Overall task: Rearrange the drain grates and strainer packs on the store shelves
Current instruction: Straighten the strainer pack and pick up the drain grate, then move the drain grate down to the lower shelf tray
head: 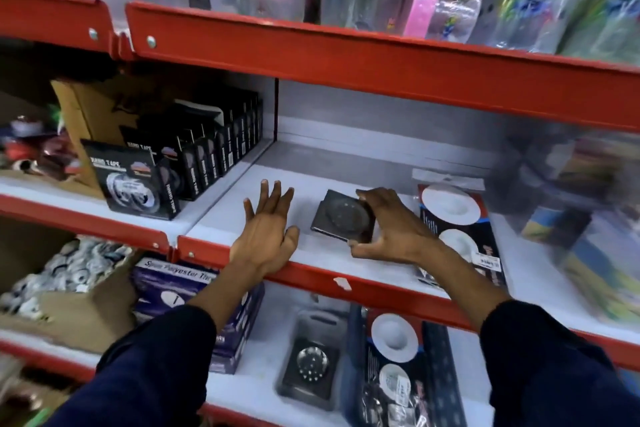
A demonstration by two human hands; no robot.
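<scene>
I see a red-edged shelving unit filling the view, with three white shelf levels visible. The middle shelf carries the working area. The upper level holds clear plastic packs with coloured contents, too blurred to identify.

On the left part of the middle level, a row of black nano tape boxes stands upright in front of a brown carton.

On the lower shelf, a purple thread box sits at the left. To its right, a packed drain grate lies flat, and a strainer pack with two white discs lies just beside it on the right.

On the middle shelf, a second strainer pack lies flat at the right, partly covered by my right forearm.

My left hand hovers palm down over bare shelf surface, fingers spread and holding nothing. My right hand grips the dark square drain grate, thumb at its near edge and fingers over its far corner. The grate sits on the middle shelf between my two hands, just beside the second strainer pack, its near edge tilted slightly.
</scene>
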